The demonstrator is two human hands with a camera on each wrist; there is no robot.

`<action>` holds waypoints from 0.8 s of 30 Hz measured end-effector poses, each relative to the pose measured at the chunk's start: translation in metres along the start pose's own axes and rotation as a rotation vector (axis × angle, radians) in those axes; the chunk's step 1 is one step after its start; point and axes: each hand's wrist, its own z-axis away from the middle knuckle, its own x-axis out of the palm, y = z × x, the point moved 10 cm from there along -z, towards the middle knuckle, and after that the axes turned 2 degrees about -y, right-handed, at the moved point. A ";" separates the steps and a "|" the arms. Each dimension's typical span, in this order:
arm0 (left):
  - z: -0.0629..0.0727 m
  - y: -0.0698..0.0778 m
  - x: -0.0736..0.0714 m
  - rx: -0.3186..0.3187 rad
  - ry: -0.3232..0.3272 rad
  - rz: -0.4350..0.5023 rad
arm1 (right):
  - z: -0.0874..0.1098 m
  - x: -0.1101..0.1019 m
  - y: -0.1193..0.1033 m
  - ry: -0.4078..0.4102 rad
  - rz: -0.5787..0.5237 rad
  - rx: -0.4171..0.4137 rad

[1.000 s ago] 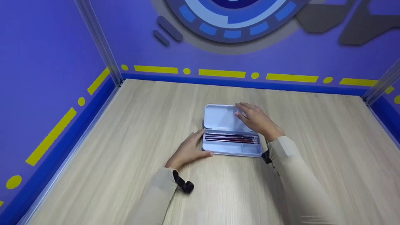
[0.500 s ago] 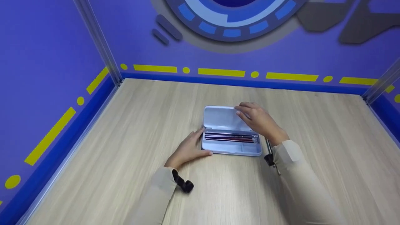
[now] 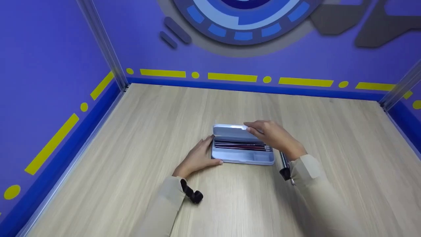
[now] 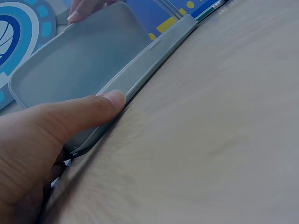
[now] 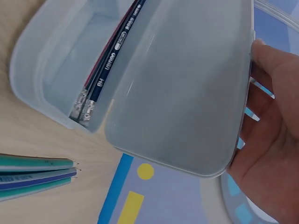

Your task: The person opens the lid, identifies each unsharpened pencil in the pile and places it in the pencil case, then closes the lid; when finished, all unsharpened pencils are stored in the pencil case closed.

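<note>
A pale translucent pencil case (image 3: 235, 159) lies on the table, its hinged lid (image 3: 228, 131) raised at a slant over the back. Inside, along the rear compartment, are several dark and red pencils (image 3: 240, 145); their metal ends show in the right wrist view. My left hand (image 3: 197, 158) grips the case's left end, the thumb (image 4: 96, 109) against the front wall and the fingers around the side. With thumb and fingers my right hand (image 3: 274, 135) pinches the free edge of the lid, right of its middle; the palm shows in the right wrist view.
Several green and blue-white pens (image 5: 37, 175) lie on the table just right of the case, mostly hidden under the right forearm in the head view. Blue patterned walls (image 3: 230, 59) border the wooden table (image 3: 164, 108) at the back and sides.
The lid has swung forward and down toward the case, moved by my right hand, which has come nearer. My left hand has stayed at the case's left end.
</note>
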 end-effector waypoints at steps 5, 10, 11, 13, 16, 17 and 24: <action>0.000 -0.002 0.001 -0.011 -0.002 0.000 | 0.008 0.010 -0.001 -0.090 -0.018 0.013; 0.000 -0.003 0.001 -0.012 0.005 0.005 | 0.015 0.019 -0.007 -0.160 0.016 -0.018; 0.000 -0.003 0.001 -0.011 0.006 0.006 | 0.016 0.020 -0.008 -0.167 0.028 -0.028; 0.000 -0.004 0.001 -0.017 0.005 0.013 | 0.018 0.022 -0.010 -0.174 0.049 -0.053; 0.001 -0.005 0.001 -0.027 0.004 0.024 | 0.021 0.023 -0.014 -0.168 0.077 -0.094; 0.000 -0.005 0.001 -0.028 0.004 0.024 | 0.022 0.023 -0.015 -0.163 0.085 -0.106; 0.000 -0.003 0.000 -0.021 -0.002 0.014 | 0.027 0.030 -0.022 -0.071 0.165 -0.212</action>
